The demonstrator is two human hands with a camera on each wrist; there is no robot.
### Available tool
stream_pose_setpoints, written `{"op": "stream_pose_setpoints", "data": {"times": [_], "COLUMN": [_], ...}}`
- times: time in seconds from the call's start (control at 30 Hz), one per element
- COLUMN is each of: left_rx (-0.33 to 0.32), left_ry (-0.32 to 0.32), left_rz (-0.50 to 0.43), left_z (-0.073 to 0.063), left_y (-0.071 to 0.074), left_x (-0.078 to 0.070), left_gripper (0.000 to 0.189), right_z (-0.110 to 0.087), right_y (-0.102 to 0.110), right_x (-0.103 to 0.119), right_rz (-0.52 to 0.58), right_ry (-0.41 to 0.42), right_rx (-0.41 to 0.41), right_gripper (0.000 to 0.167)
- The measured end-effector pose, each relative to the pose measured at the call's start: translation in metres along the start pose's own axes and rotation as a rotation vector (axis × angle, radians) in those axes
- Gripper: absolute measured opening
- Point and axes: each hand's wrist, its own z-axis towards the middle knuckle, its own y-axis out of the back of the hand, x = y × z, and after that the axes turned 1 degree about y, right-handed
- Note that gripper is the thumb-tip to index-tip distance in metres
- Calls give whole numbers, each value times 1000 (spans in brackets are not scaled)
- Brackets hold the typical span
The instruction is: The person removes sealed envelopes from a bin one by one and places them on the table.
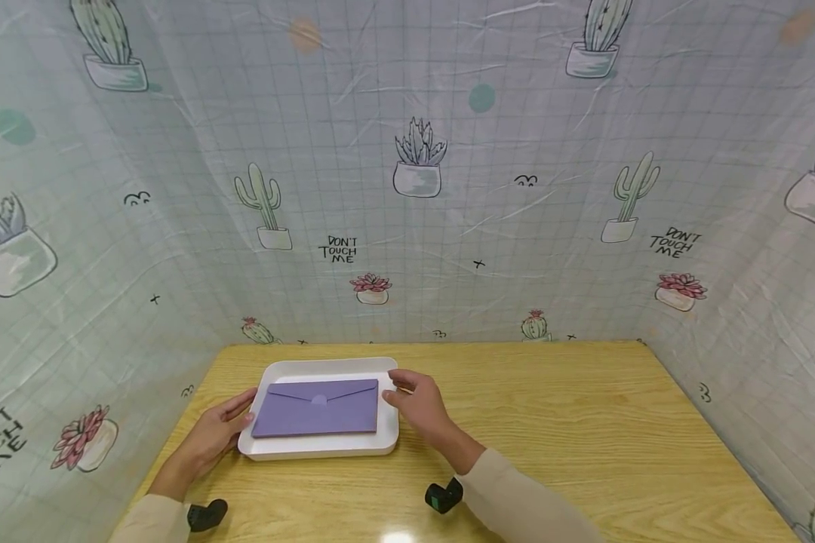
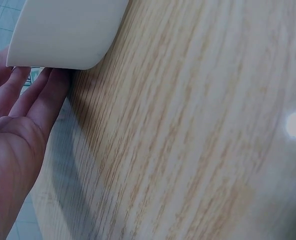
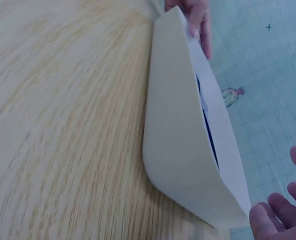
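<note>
A shallow white tray with rounded corners sits at the left of the wooden table. Inside it lies a purple envelope, its pointed flap facing up and fastened with a round, paler seal. My left hand grips the tray's left end, thumb over the rim and fingers at the outer wall and underside. In the left wrist view, those fingertips disappear behind the tray wall. At the tray's right end is my right hand, thumb and fingers spread apart. The right wrist view shows its fingers close beside the tray's corner; contact is unclear.
The wooden table extends to the right of the tray. A cactus-printed curtain hangs behind it and along both sides. Black devices sit at the left wrist and the right wrist.
</note>
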Motion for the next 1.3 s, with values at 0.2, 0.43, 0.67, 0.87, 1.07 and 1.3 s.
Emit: {"op": "stream_pose_setpoints", "data": {"times": [0.2, 0.43, 0.67, 0.87, 1.07, 1.3], "left_rx": [4, -5, -1, -7, -11, -12], "left_ry": [-5, 7, 5, 4, 0, 0], "left_rz": [9, -3, -6, 6, 7, -3], "left_z": [-1, 0, 0, 0, -1, -2], "left_y": [-1, -2, -2, 0, -2, -3], "left_x": [0, -1, -1, 0, -1, -1], "left_gripper": [65, 65, 65, 65, 65, 64], "right_z": [6, 9, 6, 5, 6, 7], "right_y": [-7, -15, -22, -33, -46, -57], "right_x": [0, 1, 8, 12, 9, 10], "right_rz": [57, 102, 169, 143, 143, 239], "right_ry": [-58, -116, -140, -162, -161, -198], "right_rx": [-30, -23, -19, -25, -57, -133], "right_gripper": [42, 45, 48, 51, 55, 62]}}
